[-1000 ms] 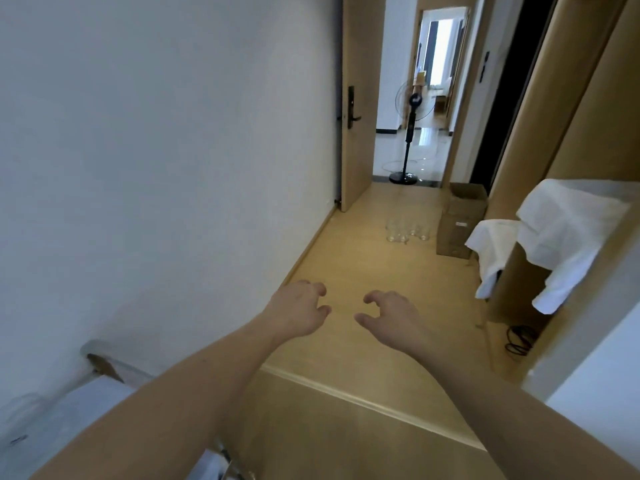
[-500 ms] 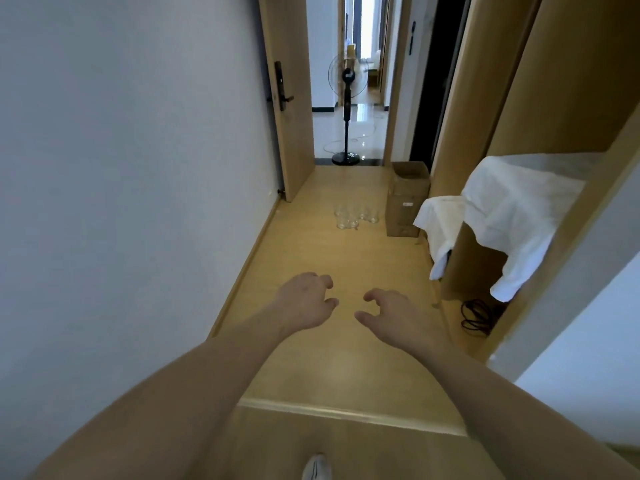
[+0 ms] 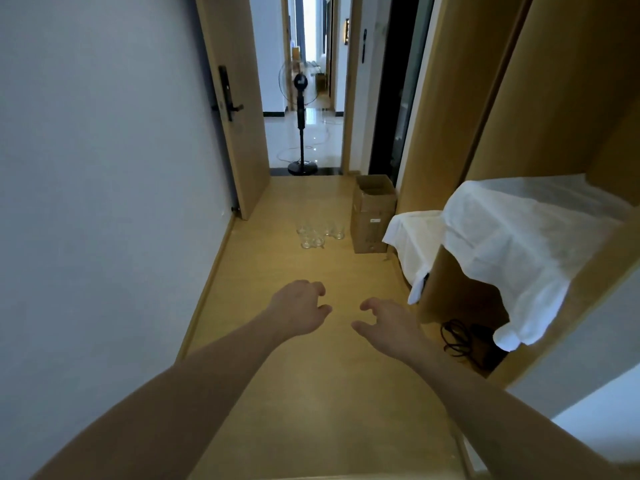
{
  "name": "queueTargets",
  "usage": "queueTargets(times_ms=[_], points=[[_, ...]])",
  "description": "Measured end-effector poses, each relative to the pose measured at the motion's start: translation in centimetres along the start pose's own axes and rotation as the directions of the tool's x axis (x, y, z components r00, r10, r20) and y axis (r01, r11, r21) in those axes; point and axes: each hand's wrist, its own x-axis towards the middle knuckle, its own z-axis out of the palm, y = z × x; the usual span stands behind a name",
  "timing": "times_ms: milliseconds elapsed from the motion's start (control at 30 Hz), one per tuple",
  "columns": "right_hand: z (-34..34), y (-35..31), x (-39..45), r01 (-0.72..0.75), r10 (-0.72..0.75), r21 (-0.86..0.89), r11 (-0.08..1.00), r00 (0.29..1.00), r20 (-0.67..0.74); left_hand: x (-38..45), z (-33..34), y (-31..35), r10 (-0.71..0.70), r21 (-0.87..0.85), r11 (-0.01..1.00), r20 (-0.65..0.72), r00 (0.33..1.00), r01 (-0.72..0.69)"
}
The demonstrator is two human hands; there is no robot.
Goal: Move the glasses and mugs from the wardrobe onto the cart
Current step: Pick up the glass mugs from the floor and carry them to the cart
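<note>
The view has swung from the wall to the corridor, bringing the glasses point(image 3: 318, 234) on the floor nearer, while the left hand point(image 3: 299, 308) and right hand point(image 3: 386, 325) hang loosely curled, each grip empty.

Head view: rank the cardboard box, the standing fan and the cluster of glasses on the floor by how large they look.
1. standing fan, tallest, though farthest away
2. cardboard box
3. cluster of glasses, smallest

The fan and box cover similar area, so that order is unsure.

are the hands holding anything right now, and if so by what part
Nothing is held. The left hand and right hand both hang over the bare floor with fingers loosely curled and empty; the glasses stand untouched farther down the hall.
</note>
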Motion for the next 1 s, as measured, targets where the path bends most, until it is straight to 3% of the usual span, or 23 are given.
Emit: queueTargets(times_ms=[300, 633, 1000], points=[[-0.1, -0.2, 8.2, -0.05, 0.05, -0.014, 0.999, 0.998, 0.03, 8.3, -0.2, -2.6, 0.038, -0.042, 0.998, 0.016, 0.999, -0.038], [-0.5, 0.0, 20.2, -0.015, 0.014, 0.016, 1.0, 0.998, 0.064, 18.9, -0.6, -5.9, -0.029, -0.02, 0.999, 0.027, 0.999, 0.029], [-5.9, 1.0, 36.9, 0.021, -0.024, 0.053, 0.998, 0.998, 0.049, 35.3, -5.0, -5.9, -0.076, 0.019, 0.997, 0.006, 0.997, 0.076]])
